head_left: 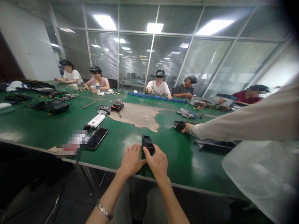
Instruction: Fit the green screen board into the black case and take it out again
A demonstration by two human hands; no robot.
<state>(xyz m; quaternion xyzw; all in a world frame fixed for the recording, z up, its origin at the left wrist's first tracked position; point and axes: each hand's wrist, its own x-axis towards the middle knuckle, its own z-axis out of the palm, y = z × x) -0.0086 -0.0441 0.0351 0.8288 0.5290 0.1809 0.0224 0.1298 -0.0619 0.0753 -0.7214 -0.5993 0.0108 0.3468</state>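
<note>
The right hand (159, 160) has its grip closed round the near end of the black block (147, 142), which is on or just above the desk (187, 169). Left of the block, the left hand (132, 158) is spread flat, empty — thumb contact is unclear. A lopsided push could twist the block loose; the co-worker's hand (187, 128), beyond and right of it, might knock it if swung across.

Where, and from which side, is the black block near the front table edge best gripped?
Probably across the two long sides of the black block, coming from the near edge of the green table. It is longer than wide and points away from that edge, while its top shows recesses, so the sides seem surer.
</note>
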